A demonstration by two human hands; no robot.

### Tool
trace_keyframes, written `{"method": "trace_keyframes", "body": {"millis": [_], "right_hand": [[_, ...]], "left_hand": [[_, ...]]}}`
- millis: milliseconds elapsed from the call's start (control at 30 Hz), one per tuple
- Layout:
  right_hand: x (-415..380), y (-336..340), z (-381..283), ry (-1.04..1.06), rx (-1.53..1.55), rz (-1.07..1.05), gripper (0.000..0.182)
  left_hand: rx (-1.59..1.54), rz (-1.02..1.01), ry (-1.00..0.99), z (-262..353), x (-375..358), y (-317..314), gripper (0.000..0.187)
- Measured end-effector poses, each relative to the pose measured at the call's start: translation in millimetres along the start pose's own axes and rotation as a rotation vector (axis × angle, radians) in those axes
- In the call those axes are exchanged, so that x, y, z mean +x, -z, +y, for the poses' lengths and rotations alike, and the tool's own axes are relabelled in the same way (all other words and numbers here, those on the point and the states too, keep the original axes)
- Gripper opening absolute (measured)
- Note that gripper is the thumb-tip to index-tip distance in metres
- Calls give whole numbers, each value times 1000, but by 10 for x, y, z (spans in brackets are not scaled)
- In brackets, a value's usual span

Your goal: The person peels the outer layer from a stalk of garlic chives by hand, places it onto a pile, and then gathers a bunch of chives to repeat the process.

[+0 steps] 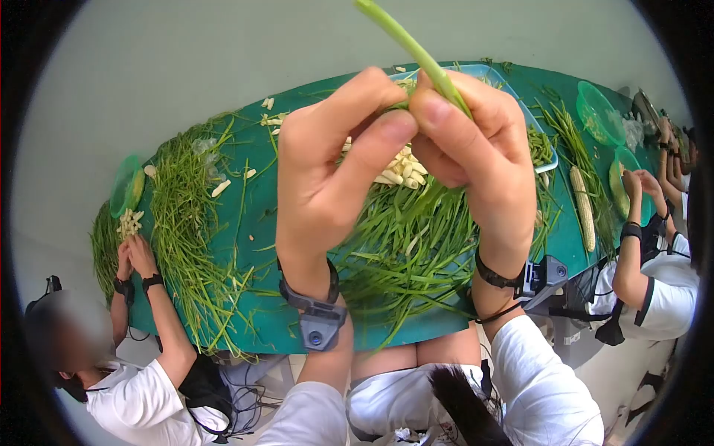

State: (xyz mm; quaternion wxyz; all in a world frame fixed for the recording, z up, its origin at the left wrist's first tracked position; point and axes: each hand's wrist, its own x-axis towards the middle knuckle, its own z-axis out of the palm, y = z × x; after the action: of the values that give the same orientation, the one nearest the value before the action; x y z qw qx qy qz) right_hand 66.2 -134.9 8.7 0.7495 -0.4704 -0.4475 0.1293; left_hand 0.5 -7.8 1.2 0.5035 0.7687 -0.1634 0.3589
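Held up in front of me is a smooth, light green stalk (401,41), its upper part sticking out to the upper left. My right hand (487,141) is closed, thumb and bent fingers pinching the stalk. The fingers of my left hand (323,156) are closed too, their tips meeting the right thumb, where a small bit of green shows between them. Below my hands lies a loose pile of long green stalks (416,245). Behind them are short whitish pieces (405,169), partly hidden by my hands. The stalk's lower end is hidden by my right hand.
The green table (260,320) has a curved far edge. A blue tray (552,162) stands behind my right hand, and a corn cob (582,212) lies to the right. Green baskets (599,111) stand farther right. A person (141,394) at left handles whitish pieces; another person (654,282) works at right.
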Motion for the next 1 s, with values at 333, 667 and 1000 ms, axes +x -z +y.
{"method": "trace_keyframes", "body": {"millis": [333, 667, 1000], "right_hand": [[49, 92, 139, 271, -350, -63, 9], [63, 98, 105, 234, -429, -86, 10], [37, 29, 75, -6, -295, -34, 27]], "left_hand": [[-771, -56, 528, 21, 26, 77, 24], [-730, -106, 598, 98, 18, 45, 30], [-137, -31, 291, 74, -43, 109, 19]]}}
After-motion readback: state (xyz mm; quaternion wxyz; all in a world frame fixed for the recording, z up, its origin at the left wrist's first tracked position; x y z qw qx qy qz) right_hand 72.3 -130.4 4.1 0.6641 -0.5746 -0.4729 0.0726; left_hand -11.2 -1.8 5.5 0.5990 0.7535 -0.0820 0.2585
